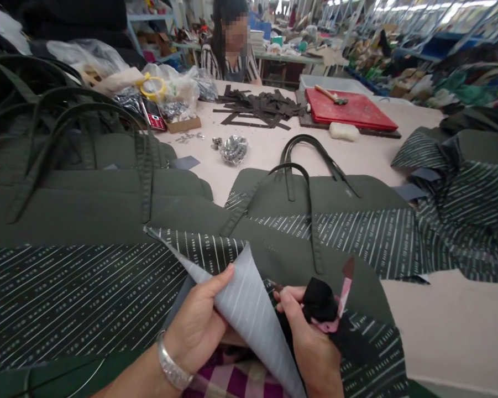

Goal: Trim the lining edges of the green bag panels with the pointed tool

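Observation:
My left hand (203,318), with a silver bracelet at the wrist, pinches a turned-back flap of striped lining fabric (249,298) between thumb and fingers. The flap's pale grey underside faces up. My right hand (310,342) is closed round a small tool (343,301) with pink and black wrapping and a brown pointed end. A thin tip shows at its fingertips, close to the flap's edge; the tool's exact kind is unclear. Under both hands lies a dark green bag panel (273,246) with a strap handle (313,221) and lettered lining.
Stacked green bag panels (166,190) with handles lie left, and more striped pieces (472,193) right. Farther back are dark strips (261,105), a red board (352,110) with a hammer (329,95), a phone (153,114) and a foil-like bundle (234,149). A person (230,50) sits opposite.

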Tool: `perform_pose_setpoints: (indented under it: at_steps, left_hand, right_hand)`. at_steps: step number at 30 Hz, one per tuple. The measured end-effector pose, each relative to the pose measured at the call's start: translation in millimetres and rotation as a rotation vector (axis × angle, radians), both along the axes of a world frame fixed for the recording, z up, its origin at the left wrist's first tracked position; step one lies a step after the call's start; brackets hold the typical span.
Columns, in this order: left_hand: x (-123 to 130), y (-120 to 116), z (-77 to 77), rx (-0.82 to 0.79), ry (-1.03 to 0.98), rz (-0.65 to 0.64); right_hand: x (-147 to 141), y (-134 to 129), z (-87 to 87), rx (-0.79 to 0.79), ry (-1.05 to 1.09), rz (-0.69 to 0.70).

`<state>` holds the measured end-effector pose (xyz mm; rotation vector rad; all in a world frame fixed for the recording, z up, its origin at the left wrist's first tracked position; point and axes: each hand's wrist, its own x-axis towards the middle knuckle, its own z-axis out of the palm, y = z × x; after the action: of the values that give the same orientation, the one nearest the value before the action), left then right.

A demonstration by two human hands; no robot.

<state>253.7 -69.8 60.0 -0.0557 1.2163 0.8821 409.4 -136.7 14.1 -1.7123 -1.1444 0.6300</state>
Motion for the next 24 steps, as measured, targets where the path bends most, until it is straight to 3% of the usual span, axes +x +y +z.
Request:
perform_pose_setpoints:
  at_steps: [8,24]
  left_hand:
    - [-4,-1,-1.0,-0.044,0.031,-0.106]
    - [-12,-5,-4.7,-0.127,-0.122,-0.132]
  right_hand:
    - [-3,1,0.3,0.046,0.038,0.042]
    - [-7,5,5.3,0.121,-0.035,-0.007]
